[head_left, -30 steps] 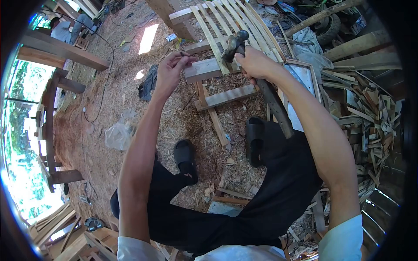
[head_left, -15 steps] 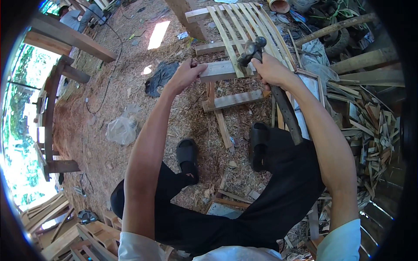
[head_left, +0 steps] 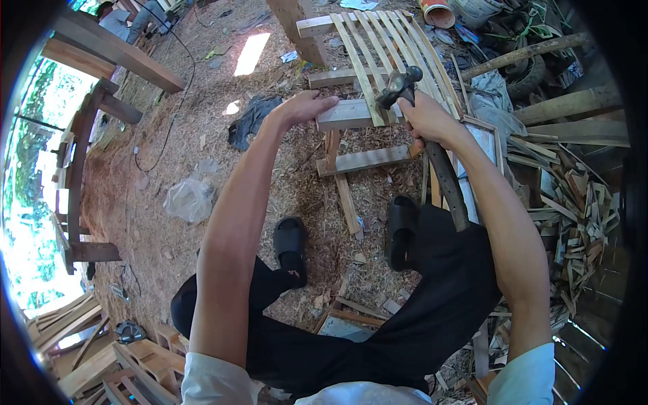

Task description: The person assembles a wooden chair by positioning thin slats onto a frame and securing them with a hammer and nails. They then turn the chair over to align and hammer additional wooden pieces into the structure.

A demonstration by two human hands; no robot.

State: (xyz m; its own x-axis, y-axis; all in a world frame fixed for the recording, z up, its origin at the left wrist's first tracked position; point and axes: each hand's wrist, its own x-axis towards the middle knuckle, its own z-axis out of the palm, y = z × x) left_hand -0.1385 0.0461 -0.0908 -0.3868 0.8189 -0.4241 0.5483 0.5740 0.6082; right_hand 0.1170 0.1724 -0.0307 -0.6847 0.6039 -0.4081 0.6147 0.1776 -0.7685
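Observation:
My right hand (head_left: pixel 432 120) is closed round a hammer (head_left: pixel 444 177), gripping it just below its dark metal head. The long wooden handle slants down toward my right knee. Beneath the hammer head, thin wooden slats (head_left: pixel 373 74) lie across a thicker wooden beam (head_left: pixel 349 116). My left hand (head_left: pixel 302 108) is at the beam's left end, its thumb side touching the corner. Its other fingers are curled and mostly hidden, so what they hold, if anything, does not show.
A lower wooden crosspiece (head_left: pixel 368 160) stands between my feet and the beam. Wood scraps (head_left: pixel 580 236) pile up on the right. A clear plastic bag (head_left: pixel 190 200) and a black plastic sheet (head_left: pixel 251 121) lie on the shavings-covered ground. Another person (head_left: pixel 128 21) is at the far upper left.
The view has shifted slightly, so the slats and beam appear a little lower and farther right. My left hand has turned, its thumb side now reaching over the beam's end. The hammer stays in my right hand.

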